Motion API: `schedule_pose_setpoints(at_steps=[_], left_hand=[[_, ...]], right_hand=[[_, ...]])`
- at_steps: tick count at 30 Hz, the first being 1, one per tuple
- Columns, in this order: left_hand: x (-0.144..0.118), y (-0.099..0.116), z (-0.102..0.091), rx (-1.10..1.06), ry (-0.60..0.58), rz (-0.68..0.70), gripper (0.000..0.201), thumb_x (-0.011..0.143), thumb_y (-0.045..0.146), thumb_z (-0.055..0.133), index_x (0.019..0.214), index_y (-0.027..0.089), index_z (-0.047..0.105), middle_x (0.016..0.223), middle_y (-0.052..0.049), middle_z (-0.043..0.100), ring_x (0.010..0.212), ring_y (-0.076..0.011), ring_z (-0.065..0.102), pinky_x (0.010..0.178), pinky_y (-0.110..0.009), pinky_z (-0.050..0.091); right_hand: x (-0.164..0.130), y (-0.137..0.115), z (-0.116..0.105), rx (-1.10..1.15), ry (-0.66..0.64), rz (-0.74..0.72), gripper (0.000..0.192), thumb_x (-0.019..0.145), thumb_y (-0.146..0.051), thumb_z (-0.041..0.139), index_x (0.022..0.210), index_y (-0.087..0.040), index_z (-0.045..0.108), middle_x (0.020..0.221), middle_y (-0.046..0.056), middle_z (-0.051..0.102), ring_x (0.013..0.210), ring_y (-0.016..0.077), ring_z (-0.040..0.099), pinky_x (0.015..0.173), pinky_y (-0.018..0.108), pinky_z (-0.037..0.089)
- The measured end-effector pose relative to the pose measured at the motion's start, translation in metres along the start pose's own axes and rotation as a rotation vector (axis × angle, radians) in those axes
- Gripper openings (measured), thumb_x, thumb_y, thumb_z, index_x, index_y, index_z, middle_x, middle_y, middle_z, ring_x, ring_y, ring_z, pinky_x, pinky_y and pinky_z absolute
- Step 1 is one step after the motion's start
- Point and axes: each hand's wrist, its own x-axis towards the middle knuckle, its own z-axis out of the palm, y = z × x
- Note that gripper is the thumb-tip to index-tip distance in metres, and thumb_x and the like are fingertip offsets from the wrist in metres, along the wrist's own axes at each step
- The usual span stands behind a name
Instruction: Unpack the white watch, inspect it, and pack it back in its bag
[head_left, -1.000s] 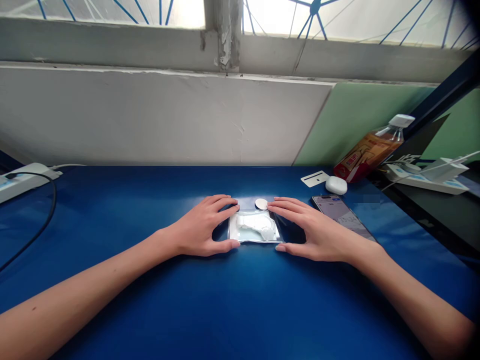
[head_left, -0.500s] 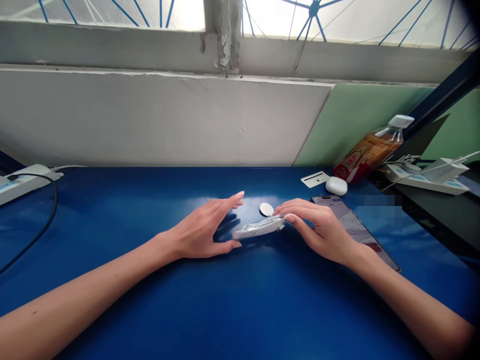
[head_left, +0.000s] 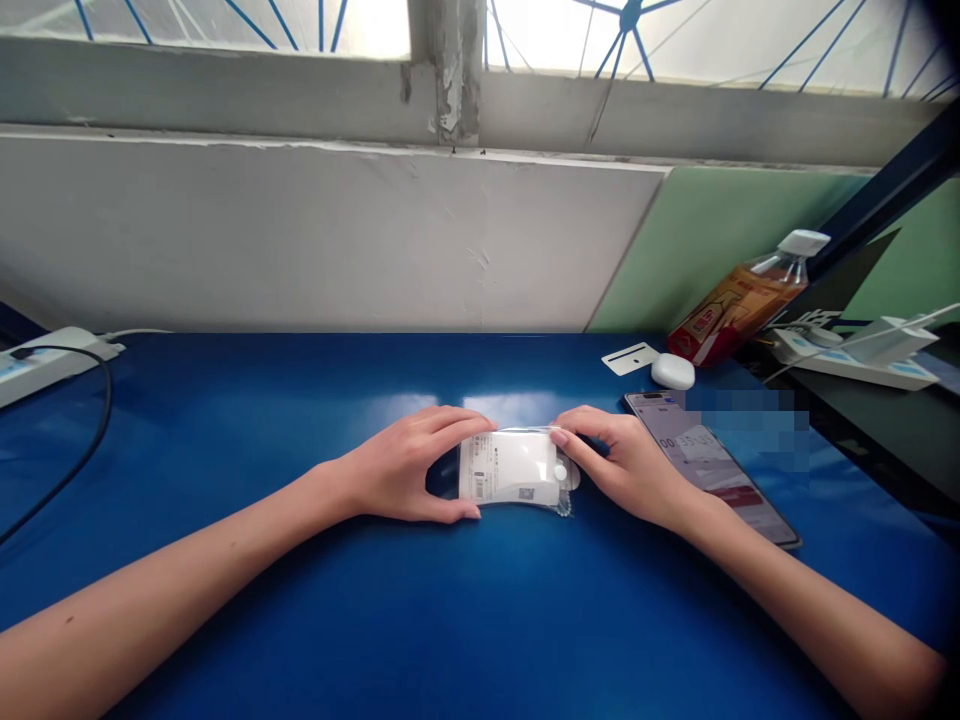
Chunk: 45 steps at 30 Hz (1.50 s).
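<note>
A clear plastic packet (head_left: 514, 468) with a white printed insert sits between my hands over the blue table. Small print, a barcode and a QR code show on its face, and a short bead chain (head_left: 564, 505) and a white round button are at its right end. My left hand (head_left: 409, 465) spans the packet's left end, fingers on the top edge and thumb at the lower corner. With thumb and fingers, my right hand (head_left: 619, 455) pinches the upper right corner. Whether the packet rests on the table or is slightly lifted, I cannot tell.
A phone (head_left: 716, 465) lies right of my right hand. Behind it are a white earbud case (head_left: 673, 371), a white card (head_left: 628, 359) and a leaning drink bottle (head_left: 739, 310). Power strips (head_left: 855, 358) stand at both sides, with a black cable (head_left: 105, 410) at left.
The packet has turned from nearly edge-on to showing its printed face. My left fingers have come down onto its left end. The white disc behind it no longer shows separately.
</note>
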Motion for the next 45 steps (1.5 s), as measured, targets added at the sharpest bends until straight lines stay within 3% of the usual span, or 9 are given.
schedule_pose_setpoints(at_steps=[5, 10, 13, 22, 31, 41, 45], left_hand=[[0.002, -0.001, 0.001, -0.003, -0.008, 0.009, 0.069, 0.075, 0.040, 0.072, 0.133, 0.017, 0.044, 0.128, -0.015, 0.057, 0.119, -0.0301, 0.053, 0.100, -0.044, 0.045], [0.002, -0.001, 0.002, 0.024, 0.007, -0.016, 0.069, 0.074, 0.040, 0.071, 0.134, 0.017, 0.045, 0.129, -0.015, 0.056, 0.123, -0.0318, 0.050, 0.103, -0.046, 0.043], [0.001, 0.000, 0.001, 0.049, -0.006, -0.051, 0.069, 0.075, 0.040, 0.070, 0.134, 0.016, 0.045, 0.130, -0.015, 0.056, 0.124, -0.0317, 0.048, 0.103, -0.045, 0.043], [0.003, 0.001, 0.002, 0.136, -0.031, -0.169, 0.068, 0.081, 0.053, 0.063, 0.133, 0.010, 0.049, 0.135, -0.017, 0.053, 0.131, -0.0316, 0.041, 0.108, -0.044, 0.039], [0.003, 0.001, 0.002, 0.168, 0.016, -0.206, 0.072, 0.075, 0.060, 0.067, 0.126, 0.010, 0.056, 0.133, -0.019, 0.055, 0.130, -0.0349, 0.042, 0.106, -0.049, 0.040], [0.002, -0.001, 0.003, 0.140, 0.003, -0.211, 0.071, 0.075, 0.064, 0.066, 0.123, 0.013, 0.058, 0.129, -0.016, 0.057, 0.126, -0.0318, 0.047, 0.104, -0.045, 0.043], [0.002, 0.000, 0.002, 0.139, -0.006, -0.222, 0.071, 0.077, 0.063, 0.064, 0.127, 0.013, 0.055, 0.134, -0.017, 0.053, 0.128, -0.0323, 0.045, 0.105, -0.045, 0.042]], right_hand=[[0.000, 0.004, -0.003, -0.192, 0.014, -0.093, 0.028, 0.094, -0.034, 0.051, 0.112, -0.018, 0.065, 0.113, 0.012, 0.067, 0.116, 0.0281, 0.055, 0.098, 0.045, 0.047], [-0.002, -0.002, -0.015, -0.288, -0.205, -0.170, 0.060, 0.087, -0.051, 0.057, 0.137, -0.019, 0.049, 0.140, 0.013, 0.052, 0.134, 0.0305, 0.040, 0.106, 0.048, 0.041], [-0.004, -0.002, -0.018, -0.325, -0.312, -0.145, 0.081, 0.082, -0.062, 0.057, 0.148, -0.020, 0.034, 0.151, 0.012, 0.040, 0.140, 0.0317, 0.032, 0.109, 0.051, 0.038], [-0.005, 0.009, -0.018, -0.350, -0.369, 0.064, 0.087, 0.079, -0.069, 0.054, 0.149, -0.020, 0.033, 0.158, 0.009, 0.024, 0.143, 0.0359, 0.023, 0.111, 0.054, 0.034], [-0.003, 0.004, -0.020, -0.387, -0.373, -0.028, 0.090, 0.079, -0.072, 0.052, 0.147, -0.016, 0.036, 0.157, 0.012, 0.026, 0.143, 0.0339, 0.026, 0.111, 0.052, 0.034], [-0.005, 0.006, -0.020, -0.357, -0.365, 0.025, 0.090, 0.076, -0.072, 0.055, 0.145, -0.016, 0.040, 0.155, 0.015, 0.030, 0.141, 0.0351, 0.029, 0.110, 0.052, 0.036], [-0.005, 0.007, -0.019, -0.330, -0.353, -0.005, 0.085, 0.078, -0.068, 0.056, 0.146, -0.021, 0.038, 0.155, 0.013, 0.031, 0.141, 0.0356, 0.029, 0.109, 0.053, 0.036]])
